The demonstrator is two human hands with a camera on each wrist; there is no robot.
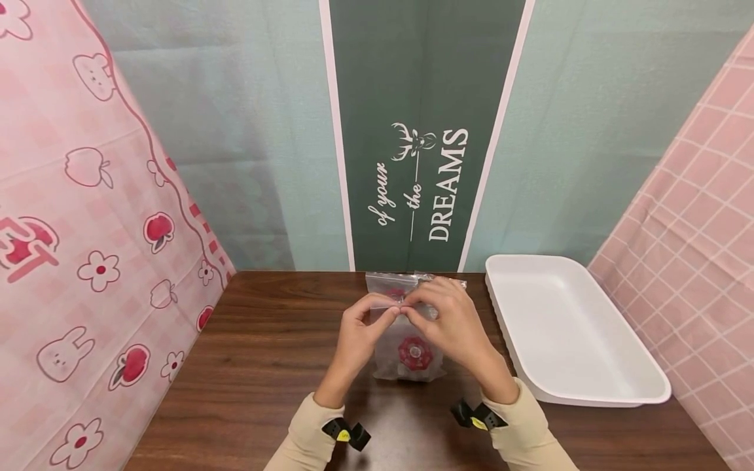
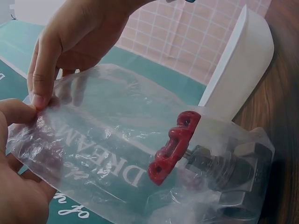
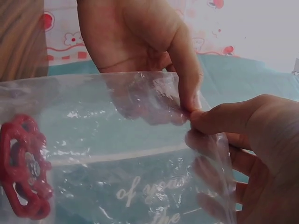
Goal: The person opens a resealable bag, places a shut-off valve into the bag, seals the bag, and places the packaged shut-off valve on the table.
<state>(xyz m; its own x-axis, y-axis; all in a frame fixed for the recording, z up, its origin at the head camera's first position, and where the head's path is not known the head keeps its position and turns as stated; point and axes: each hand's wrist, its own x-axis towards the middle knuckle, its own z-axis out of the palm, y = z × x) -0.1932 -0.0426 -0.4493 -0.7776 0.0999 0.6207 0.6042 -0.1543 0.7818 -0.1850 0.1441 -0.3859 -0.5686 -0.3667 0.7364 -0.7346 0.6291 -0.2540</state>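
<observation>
A clear plastic bag (image 1: 383,363) stands on the table between my hands. Inside it is a metal valve (image 2: 238,175) with a red handwheel (image 1: 415,353), the wheel facing up toward me. My left hand (image 1: 357,332) pinches the top edge of the bag between thumb and fingertips. Right beside it, my right hand (image 1: 458,322) pinches the same edge, thumbs meeting near the middle. In both wrist views the upper part of the bag is pulled up above the valve, with fingers showing through the film.
Behind the held bag, another clear bag (image 1: 383,281) with a zip strip stands at the table's back edge. A white tray (image 1: 577,327) lies on the right of the brown wooden table (image 1: 265,366). Fabric curtains (image 1: 247,163) hang behind and at both sides.
</observation>
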